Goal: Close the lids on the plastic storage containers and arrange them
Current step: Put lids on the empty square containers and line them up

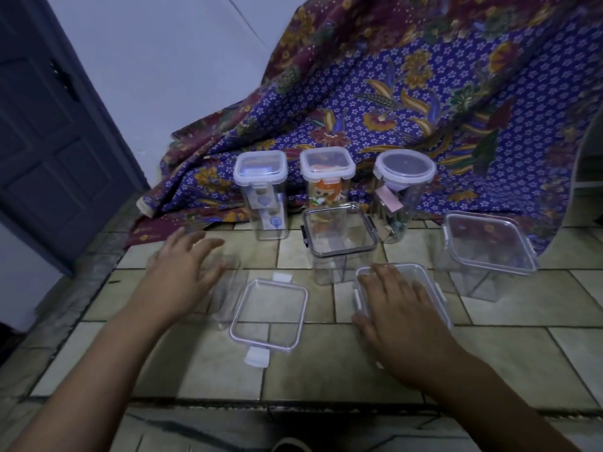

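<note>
Clear plastic containers stand on a tiled floor. My right hand (396, 313) lies flat, fingers spread, on the lid of a low container (425, 275). My left hand (182, 272) hovers open over a lidless clear container (225, 288) at the left. A loose clear lid (269, 314) with white clips lies between my hands. Behind it stands a dark-rimmed square container (339, 238). A larger lidded container (486, 246) sits at the right. At the back, three tall lidded containers stand in a row: one (261, 194), a second (328, 177) and a round-lidded one (403, 187).
A patterned purple cloth (424, 93) drapes behind the containers. A dark door (49, 141) is at the left beside a pale wall. The tiled ledge (293, 380) ends in a dark front edge near me.
</note>
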